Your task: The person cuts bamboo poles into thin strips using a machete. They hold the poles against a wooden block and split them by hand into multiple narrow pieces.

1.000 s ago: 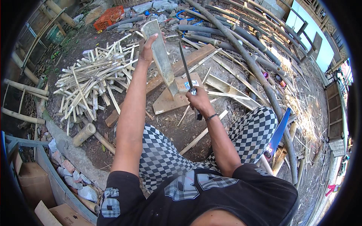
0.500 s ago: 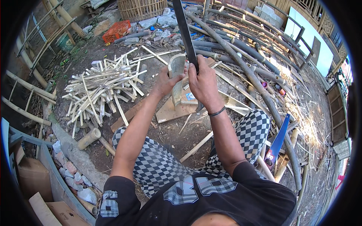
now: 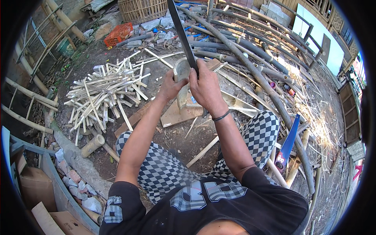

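My left hand (image 3: pixel 170 87) is closed round the side of an upright split bamboo piece (image 3: pixel 180 69), its hollow inner face showing. The bamboo's lower end stands on a wooden board (image 3: pixel 176 116) on the ground. In my right hand (image 3: pixel 206 87) is a machete (image 3: pixel 183 35), gripped with its long dark blade pointing up and slightly left. The blade's lower part lies right beside the top of the bamboo; whether they touch I cannot tell. My right fist hides most of the handle.
A heap of split bamboo sticks (image 3: pixel 103 94) lies to the left. Long bamboo poles (image 3: pixel 250 64) cross the ground at the right, near a blue handsaw (image 3: pixel 289 141). Farther off are an orange crate (image 3: pixel 118 34) and a woven basket (image 3: pixel 141 9). Cardboard boxes (image 3: pixel 37 186) sit lower left.
The machete's blade has tilted further left, and my right hand has moved slightly left, closer to my left hand. My left hand keeps hold of the bamboo.
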The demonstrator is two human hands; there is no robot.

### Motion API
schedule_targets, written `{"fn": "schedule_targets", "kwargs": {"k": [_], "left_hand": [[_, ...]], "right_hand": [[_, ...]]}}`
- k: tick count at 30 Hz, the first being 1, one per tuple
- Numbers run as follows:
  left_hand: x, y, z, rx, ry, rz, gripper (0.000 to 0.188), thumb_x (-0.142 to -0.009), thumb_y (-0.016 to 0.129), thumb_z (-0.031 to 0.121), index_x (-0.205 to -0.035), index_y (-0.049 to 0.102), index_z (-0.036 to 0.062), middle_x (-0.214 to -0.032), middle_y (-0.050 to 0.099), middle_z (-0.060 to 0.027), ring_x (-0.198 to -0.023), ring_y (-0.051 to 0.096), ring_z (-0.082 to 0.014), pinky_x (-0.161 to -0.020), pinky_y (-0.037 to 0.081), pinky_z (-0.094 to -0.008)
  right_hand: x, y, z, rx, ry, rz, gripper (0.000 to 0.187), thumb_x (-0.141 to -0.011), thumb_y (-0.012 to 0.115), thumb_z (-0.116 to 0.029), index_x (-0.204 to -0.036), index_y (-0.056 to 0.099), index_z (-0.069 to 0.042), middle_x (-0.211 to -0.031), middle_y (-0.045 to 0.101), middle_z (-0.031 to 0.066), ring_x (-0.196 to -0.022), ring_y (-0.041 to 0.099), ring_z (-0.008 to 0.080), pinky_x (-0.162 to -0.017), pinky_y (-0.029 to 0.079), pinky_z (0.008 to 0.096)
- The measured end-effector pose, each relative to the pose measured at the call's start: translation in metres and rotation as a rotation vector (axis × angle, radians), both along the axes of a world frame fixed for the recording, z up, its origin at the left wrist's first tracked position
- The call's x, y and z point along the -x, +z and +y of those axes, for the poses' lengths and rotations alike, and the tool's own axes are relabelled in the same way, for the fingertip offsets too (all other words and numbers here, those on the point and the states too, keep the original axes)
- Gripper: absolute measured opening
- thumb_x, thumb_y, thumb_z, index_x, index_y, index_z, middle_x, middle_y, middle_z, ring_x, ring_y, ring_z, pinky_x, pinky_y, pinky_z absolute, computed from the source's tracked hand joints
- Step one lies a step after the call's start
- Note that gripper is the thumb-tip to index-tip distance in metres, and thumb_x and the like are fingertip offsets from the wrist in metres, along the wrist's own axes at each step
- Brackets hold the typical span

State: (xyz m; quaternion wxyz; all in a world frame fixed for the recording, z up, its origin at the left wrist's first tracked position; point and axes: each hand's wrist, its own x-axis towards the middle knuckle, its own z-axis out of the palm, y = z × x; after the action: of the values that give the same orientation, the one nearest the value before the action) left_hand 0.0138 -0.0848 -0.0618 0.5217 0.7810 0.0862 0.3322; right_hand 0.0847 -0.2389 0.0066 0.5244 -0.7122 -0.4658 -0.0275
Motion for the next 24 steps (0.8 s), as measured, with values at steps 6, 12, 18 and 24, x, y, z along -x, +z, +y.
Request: {"fn": "schedule_targets", "kwargs": {"k": [6, 12, 18, 24], "left_hand": [[-0.001, -0.001, 0.003, -0.019, -0.030, -0.014, 0.037, -0.082, 0.071, 0.010, -0.117, 0.064, -0.0010, -0.108, 0.072, -0.0116, -0.101, 0.068, -0.0193, -0.091, 0.052, -0.0358], [-0.004, -0.009, 0.010, -0.024, 0.019, -0.037, 0.035, -0.086, 0.071, 0.014, -0.117, 0.066, -0.0001, -0.107, 0.073, -0.0113, -0.099, 0.068, -0.0181, -0.089, 0.052, -0.0349], [0.000, -0.005, 0.003, -0.086, 0.052, -0.166, 0.028, -0.091, 0.067, 0.018, -0.113, 0.067, 0.0001, -0.101, 0.073, -0.0094, -0.095, 0.065, -0.0151, -0.084, 0.052, -0.0343], [0.004, -0.010, 0.016, -0.061, 0.003, -0.073, 0.028, -0.091, 0.068, 0.018, -0.111, 0.067, -0.0012, -0.100, 0.073, -0.0098, -0.093, 0.065, -0.0144, -0.083, 0.052, -0.0338]], "right_hand": [[-0.001, -0.002, 0.004, 0.000, 0.002, -0.010, 0.021, -0.094, 0.050, -0.011, -0.109, 0.047, 0.003, -0.077, 0.063, 0.0317, -0.078, 0.062, 0.0519, -0.072, 0.047, 0.0601], [0.005, 0.000, 0.010, 0.039, 0.014, -0.046, 0.022, -0.093, 0.052, -0.011, -0.108, 0.045, 0.003, -0.076, 0.063, 0.0316, -0.075, 0.063, 0.0516, -0.069, 0.049, 0.0591], [0.025, -0.007, 0.017, 0.133, -0.050, -0.124, 0.025, -0.092, 0.053, -0.009, -0.108, 0.039, 0.004, -0.071, 0.063, 0.0296, -0.069, 0.064, 0.0497, -0.063, 0.049, 0.0590], [0.030, -0.008, 0.019, 0.136, -0.049, -0.109, 0.026, -0.091, 0.053, -0.009, -0.110, 0.039, 0.003, -0.071, 0.063, 0.0302, -0.069, 0.063, 0.0508, -0.064, 0.049, 0.0596]]}}
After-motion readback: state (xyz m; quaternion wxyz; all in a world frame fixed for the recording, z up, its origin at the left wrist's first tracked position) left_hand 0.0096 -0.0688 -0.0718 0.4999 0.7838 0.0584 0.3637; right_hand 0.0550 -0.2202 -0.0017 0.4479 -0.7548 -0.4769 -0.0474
